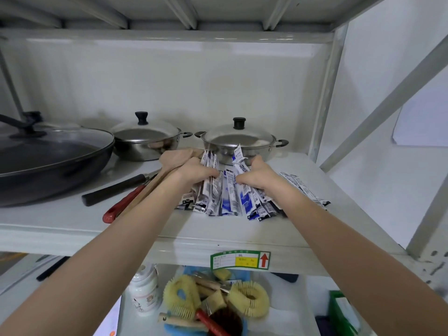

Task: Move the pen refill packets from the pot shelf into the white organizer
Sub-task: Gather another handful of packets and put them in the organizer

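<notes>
A heap of long white-and-blue pen refill packets lies on the pot shelf, in front of a lidded steel pot. My left hand is closed on a bunch of packets at the heap's left side. My right hand is closed on another bunch at the right side, with some packet ends sticking up above it. A few more packets lie flat to the right of my right wrist. No white organizer is in view.
Two lidded steel pots stand at the back, and a big dark wok with a glass lid sits on the left. Utensil handles lie left of the heap. Below, a bin holds brushes and a white bottle.
</notes>
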